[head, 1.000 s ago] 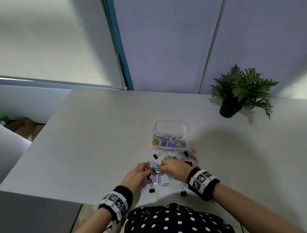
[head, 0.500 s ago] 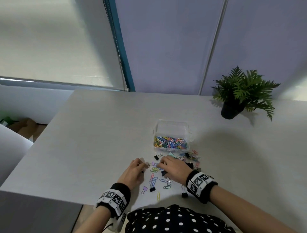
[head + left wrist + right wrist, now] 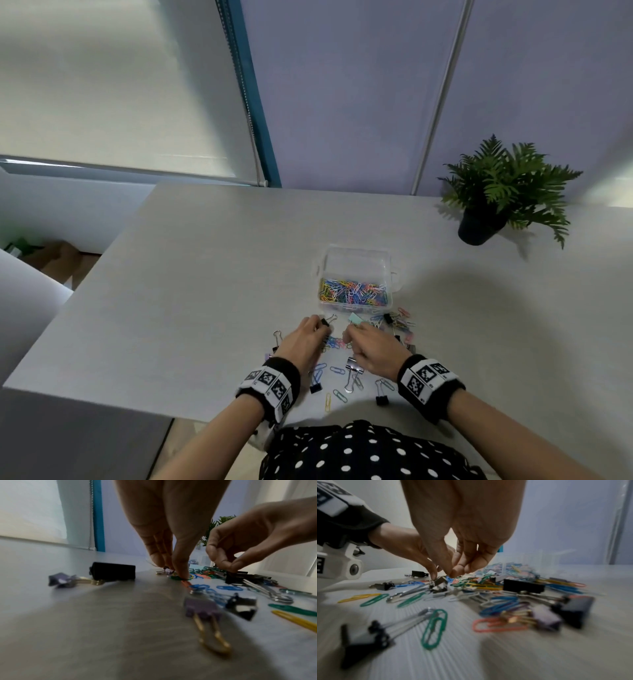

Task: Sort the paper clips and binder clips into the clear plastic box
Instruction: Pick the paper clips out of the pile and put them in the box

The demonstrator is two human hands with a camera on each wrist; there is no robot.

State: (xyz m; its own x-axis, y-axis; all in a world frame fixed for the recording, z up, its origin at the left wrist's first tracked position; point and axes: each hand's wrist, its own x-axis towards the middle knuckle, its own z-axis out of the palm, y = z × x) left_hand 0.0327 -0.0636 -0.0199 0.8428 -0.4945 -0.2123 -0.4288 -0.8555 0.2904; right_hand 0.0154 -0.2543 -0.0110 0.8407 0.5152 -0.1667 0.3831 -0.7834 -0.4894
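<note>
Near the front edge of the table (image 3: 191,274), both hands work over a loose scatter of paper clips (image 3: 435,627) and binder clips (image 3: 523,587), with the clear plastic box (image 3: 356,263) just beyond the scatter on the far side. That placing seems deliberate: the box sits close enough that each pick needs only a short reach forward. Its near compartment already holds a dense layer of coloured paper clips, while the far compartment looks bare, probably kept for the binder clips.

In the left wrist view, the left hand (image 3: 303,342) points straight down, thumb and fingertips (image 3: 180,572) drawn together on small clips lying on the table, apparently a green paper clip; whether it is gripped or only pressed I cannot tell. The right hand (image 3: 371,346) hangs just beside it, curled into a pinch above a black binder clip (image 3: 237,576); the right wrist view is too blurred to show whether the fingers actually hold anything.

Many clips of both kinds are spread to the near and right side of the hands, so much sorting appears to remain. A potted plant (image 3: 503,192) stands well apart at the far right.
</note>
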